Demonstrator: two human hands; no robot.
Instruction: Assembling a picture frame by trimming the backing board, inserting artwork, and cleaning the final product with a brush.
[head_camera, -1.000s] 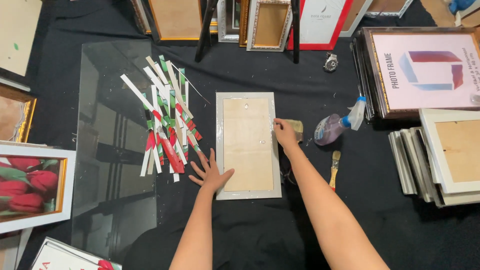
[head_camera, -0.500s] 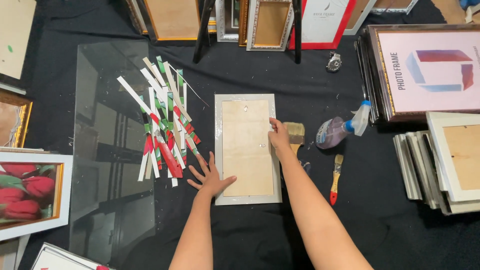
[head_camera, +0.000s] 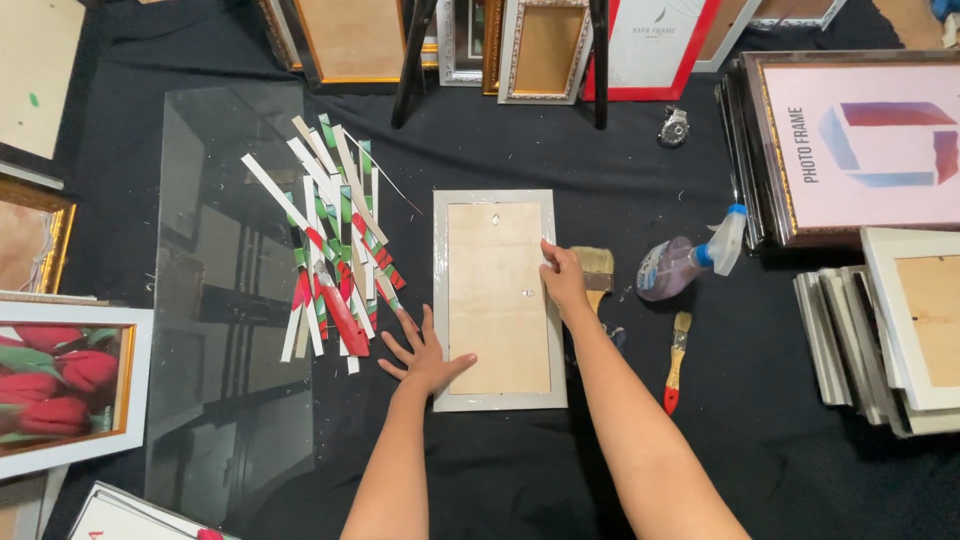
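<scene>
In the head view, a pale grey picture frame (head_camera: 499, 300) is lying face down on the black cloth-covered surface (head_camera: 500, 470), its tan backing board facing up, its long axis running away from the person, one short end pointing toward them. The left hand (head_camera: 425, 352) is pressing flat with fingers spread on the frame's near left edge, while the right hand (head_camera: 563, 277) is resting with fingers curled on the right edge, holding nothing, just beside a wide brush (head_camera: 596, 272). This looks like steadying the frame while the backing is being seated; the next move probably calls for even pressure along the rim. A heap of coloured strips (head_camera: 335, 255) is lying to the left, a spray bottle (head_camera: 685, 262) to the right.
</scene>
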